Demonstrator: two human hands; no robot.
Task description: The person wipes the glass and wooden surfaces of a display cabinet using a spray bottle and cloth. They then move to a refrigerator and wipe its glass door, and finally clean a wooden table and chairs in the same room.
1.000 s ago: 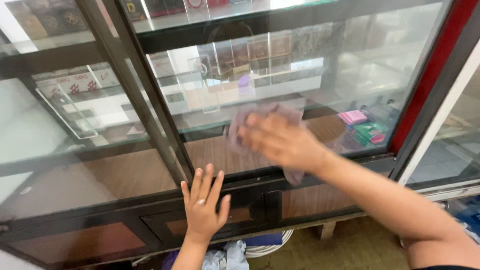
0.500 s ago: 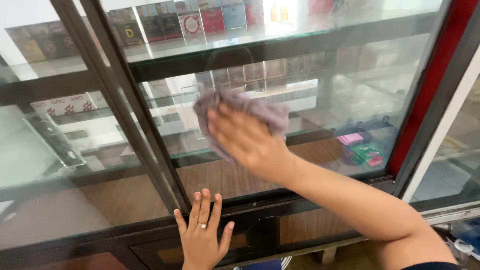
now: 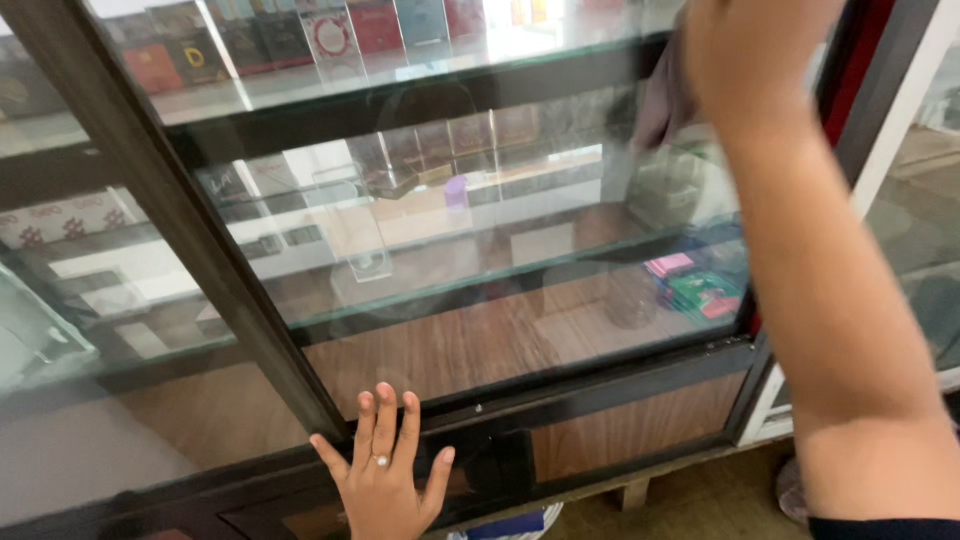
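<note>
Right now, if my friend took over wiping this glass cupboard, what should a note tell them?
Left hand: flat, fingers spread on the cabinet's dark bottom frame, holding nothing.
Right hand: raised to the upper right of the glass door, pressing a greyish cloth against it.
Behind the glass: glass shelves with small boxes and a purple item.
Done: cannot tell which parts are already wiped.
Left: the pane looks hazy with reflections in the middle and lower parts, so probably those areas.

The left hand (image 3: 385, 480) is low, fingers spread and palm pressed flat. The right hand (image 3: 750, 50) is raised high, forearm stretched upward.
</note>
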